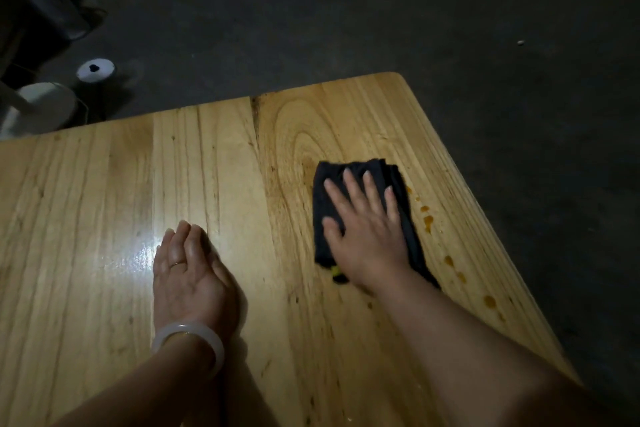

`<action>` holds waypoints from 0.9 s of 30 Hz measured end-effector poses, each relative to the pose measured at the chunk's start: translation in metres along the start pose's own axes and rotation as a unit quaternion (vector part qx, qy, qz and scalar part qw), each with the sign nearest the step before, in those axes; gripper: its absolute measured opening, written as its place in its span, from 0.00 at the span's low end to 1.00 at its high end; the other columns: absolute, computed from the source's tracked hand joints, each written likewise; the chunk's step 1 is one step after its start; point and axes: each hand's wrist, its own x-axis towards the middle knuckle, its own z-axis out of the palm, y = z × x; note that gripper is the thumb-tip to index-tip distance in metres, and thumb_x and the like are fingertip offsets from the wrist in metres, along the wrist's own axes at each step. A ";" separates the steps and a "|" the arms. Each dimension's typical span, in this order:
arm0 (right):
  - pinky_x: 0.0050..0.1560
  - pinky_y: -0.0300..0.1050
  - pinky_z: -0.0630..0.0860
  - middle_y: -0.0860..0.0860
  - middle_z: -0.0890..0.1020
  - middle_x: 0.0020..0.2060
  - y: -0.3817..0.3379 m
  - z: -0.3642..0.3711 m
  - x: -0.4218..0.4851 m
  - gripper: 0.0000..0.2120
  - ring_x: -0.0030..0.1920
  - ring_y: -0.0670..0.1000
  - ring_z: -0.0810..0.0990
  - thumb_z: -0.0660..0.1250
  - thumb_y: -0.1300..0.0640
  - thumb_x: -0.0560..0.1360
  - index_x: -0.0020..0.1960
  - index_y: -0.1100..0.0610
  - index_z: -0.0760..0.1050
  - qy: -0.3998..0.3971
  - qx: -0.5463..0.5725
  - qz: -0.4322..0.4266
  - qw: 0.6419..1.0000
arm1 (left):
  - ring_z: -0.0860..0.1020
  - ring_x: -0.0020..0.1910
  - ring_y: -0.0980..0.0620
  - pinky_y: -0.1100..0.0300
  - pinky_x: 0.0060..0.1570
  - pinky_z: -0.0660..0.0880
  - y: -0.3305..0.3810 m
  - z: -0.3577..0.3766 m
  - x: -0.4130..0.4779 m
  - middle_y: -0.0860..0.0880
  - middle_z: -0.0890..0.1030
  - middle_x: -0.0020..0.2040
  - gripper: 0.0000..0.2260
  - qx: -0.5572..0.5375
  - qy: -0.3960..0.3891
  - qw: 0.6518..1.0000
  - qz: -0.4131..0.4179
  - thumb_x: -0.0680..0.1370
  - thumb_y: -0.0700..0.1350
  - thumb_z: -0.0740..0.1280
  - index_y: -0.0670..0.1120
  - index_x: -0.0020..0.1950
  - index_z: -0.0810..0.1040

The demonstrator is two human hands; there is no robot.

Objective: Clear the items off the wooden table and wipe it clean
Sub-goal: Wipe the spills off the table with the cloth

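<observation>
Right hand [363,236] flat, fingers spread, pressing black cloth [360,184] on wooden tabletop [104,201], left hand [190,270] resting open, orange drips [428,220] beside cloth

cloth [360,218] partly under hand, dim objects [38,11] top-left cut off

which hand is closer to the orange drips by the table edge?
Right. The right hand presses flat on the dark cloth just beside the orange drips. The left hand rests on the table, well away from them.
</observation>
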 end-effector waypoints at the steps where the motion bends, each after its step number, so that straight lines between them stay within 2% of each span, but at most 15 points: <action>1: 0.75 0.55 0.33 0.44 0.35 0.77 0.009 -0.004 0.013 0.27 0.76 0.48 0.31 0.41 0.41 0.81 0.78 0.41 0.38 0.001 -0.005 0.012 1.000 | 0.56 0.74 0.44 0.52 0.74 0.49 0.001 -0.001 0.000 0.40 0.63 0.73 0.21 -0.001 0.001 1.000 -0.001 0.79 0.43 0.52 0.38 0.72 0.64; 7: 0.76 0.56 0.36 0.46 0.40 0.79 0.048 -0.020 0.052 0.28 0.77 0.50 0.36 0.43 0.41 0.81 0.79 0.43 0.41 0.027 -0.018 0.093 0.995 | 0.56 0.74 0.44 0.51 0.74 0.50 0.001 -0.002 0.000 0.41 0.63 0.73 0.20 0.002 -0.012 1.000 -0.006 0.79 0.41 0.56 0.39 0.72 0.63; 10: 0.75 0.58 0.36 0.48 0.41 0.79 0.042 -0.014 0.034 0.29 0.77 0.52 0.35 0.42 0.40 0.81 0.79 0.46 0.41 0.063 0.001 0.175 0.983 | 0.57 0.74 0.43 0.50 0.74 0.51 -0.001 -0.001 0.000 0.40 0.64 0.73 0.20 0.005 -0.010 1.000 0.000 0.80 0.42 0.54 0.39 0.72 0.64; 13: 0.74 0.60 0.34 0.49 0.37 0.78 0.021 -0.007 -0.002 0.28 0.76 0.53 0.32 0.41 0.41 0.82 0.79 0.46 0.38 0.052 0.026 0.213 0.975 | 0.58 0.73 0.42 0.48 0.73 0.53 -0.002 0.000 0.001 0.39 0.65 0.71 0.21 0.005 -0.004 1.000 0.005 0.79 0.44 0.52 0.38 0.70 0.65; 16: 0.73 0.61 0.32 0.49 0.33 0.77 0.000 0.003 -0.043 0.28 0.75 0.54 0.28 0.36 0.40 0.80 0.77 0.44 0.32 0.026 0.017 0.156 0.987 | 0.59 0.73 0.42 0.46 0.73 0.54 -0.001 0.000 0.001 0.39 0.65 0.71 0.19 0.004 -0.008 1.000 0.001 0.80 0.41 0.55 0.38 0.70 0.65; 19: 0.72 0.60 0.29 0.46 0.30 0.75 0.000 0.008 -0.062 0.30 0.74 0.53 0.25 0.30 0.38 0.74 0.76 0.40 0.31 0.000 0.003 0.072 0.997 | 0.57 0.74 0.43 0.48 0.73 0.53 -0.001 -0.001 0.002 0.41 0.64 0.72 0.19 -0.001 -0.016 1.000 -0.007 0.80 0.42 0.55 0.40 0.70 0.64; 24: 0.72 0.59 0.29 0.42 0.33 0.76 0.035 -0.004 -0.040 0.29 0.74 0.48 0.26 0.34 0.35 0.75 0.76 0.35 0.36 -0.030 -0.025 -0.065 0.997 | 0.56 0.74 0.43 0.48 0.73 0.53 -0.002 -0.001 0.002 0.41 0.63 0.73 0.19 -0.012 -0.020 1.000 -0.012 0.80 0.42 0.55 0.41 0.71 0.63; 27: 0.73 0.57 0.29 0.41 0.35 0.77 0.055 -0.013 -0.012 0.30 0.75 0.47 0.29 0.34 0.34 0.75 0.76 0.35 0.38 -0.029 -0.041 -0.079 0.996 | 0.56 0.74 0.43 0.48 0.73 0.53 -0.002 -0.001 0.002 0.41 0.63 0.73 0.19 -0.005 -0.021 1.000 -0.012 0.80 0.43 0.54 0.41 0.71 0.63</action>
